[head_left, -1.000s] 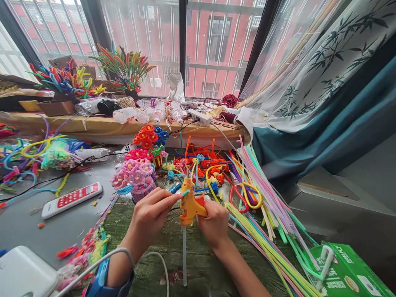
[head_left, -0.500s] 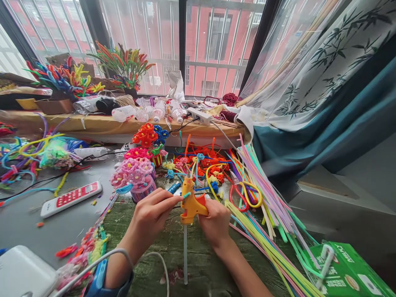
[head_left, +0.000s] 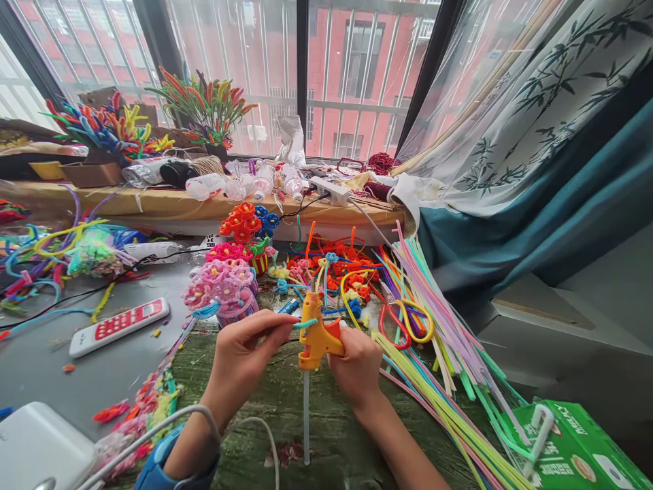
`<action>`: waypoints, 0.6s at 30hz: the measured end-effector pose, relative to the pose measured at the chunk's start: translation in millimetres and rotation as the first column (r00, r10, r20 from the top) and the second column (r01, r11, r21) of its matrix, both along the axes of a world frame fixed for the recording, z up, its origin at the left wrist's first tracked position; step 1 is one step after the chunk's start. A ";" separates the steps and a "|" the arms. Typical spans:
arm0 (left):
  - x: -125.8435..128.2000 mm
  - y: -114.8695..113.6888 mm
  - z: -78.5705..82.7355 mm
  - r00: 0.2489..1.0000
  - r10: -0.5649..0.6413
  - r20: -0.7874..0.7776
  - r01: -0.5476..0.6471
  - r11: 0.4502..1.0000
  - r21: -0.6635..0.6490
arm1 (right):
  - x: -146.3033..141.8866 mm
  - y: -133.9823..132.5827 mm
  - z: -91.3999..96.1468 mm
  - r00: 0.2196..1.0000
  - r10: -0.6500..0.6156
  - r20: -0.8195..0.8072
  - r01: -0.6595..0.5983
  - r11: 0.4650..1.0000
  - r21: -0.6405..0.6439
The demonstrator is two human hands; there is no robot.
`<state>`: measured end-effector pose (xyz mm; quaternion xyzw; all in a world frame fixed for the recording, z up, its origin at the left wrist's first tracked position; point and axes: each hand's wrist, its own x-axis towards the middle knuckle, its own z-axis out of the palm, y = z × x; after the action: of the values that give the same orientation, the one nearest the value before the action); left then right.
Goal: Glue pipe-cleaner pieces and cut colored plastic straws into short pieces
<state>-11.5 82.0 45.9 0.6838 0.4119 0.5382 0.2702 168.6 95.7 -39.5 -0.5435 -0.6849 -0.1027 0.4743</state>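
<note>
While right hand (head_left: 357, 361) grip wraps closed around glue gun (head_left: 316, 335), left hand (head_left: 245, 354) grip pinches teal pipe-cleaner piece (head_left: 305, 324) at nozzle.

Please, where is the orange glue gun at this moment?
The orange glue gun sits low at the centre of the head view, gripped by the right hand; the left hand holds a teal pipe cleaner against it.
</note>
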 end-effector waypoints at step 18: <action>10.3 -1.4 -7.5 0.945 0.229 -0.235 -0.167 0.953 0.254 | -0.3 -2.6 5.4 0.997 -0.080 -0.023 0.079 0.995 -0.063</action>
<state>-1.2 80.6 38.4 0.7304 0.4456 0.5120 0.0765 168.3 93.1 -34.0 -0.5861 -0.6595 -0.0931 0.4614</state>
